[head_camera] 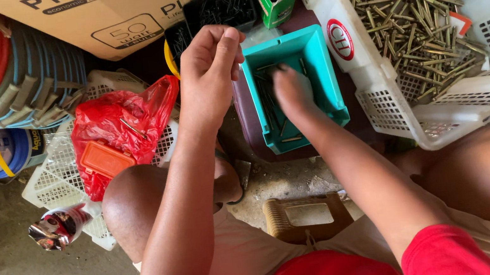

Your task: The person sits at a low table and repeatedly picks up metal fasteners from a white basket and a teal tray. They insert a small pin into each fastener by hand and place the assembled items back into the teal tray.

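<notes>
My right hand (292, 89), blurred so I can't tell its grip, digs in the teal bin (317, 63); I'd pinch screws (270, 89) lightly while my left hand (209, 66) hovers loosely curled.

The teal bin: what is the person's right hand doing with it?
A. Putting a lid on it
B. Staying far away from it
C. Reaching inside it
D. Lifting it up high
C: the right hand is down inside the teal bin, among the dark screws lying in it, while the left hand is raised beside the bin.
</notes>
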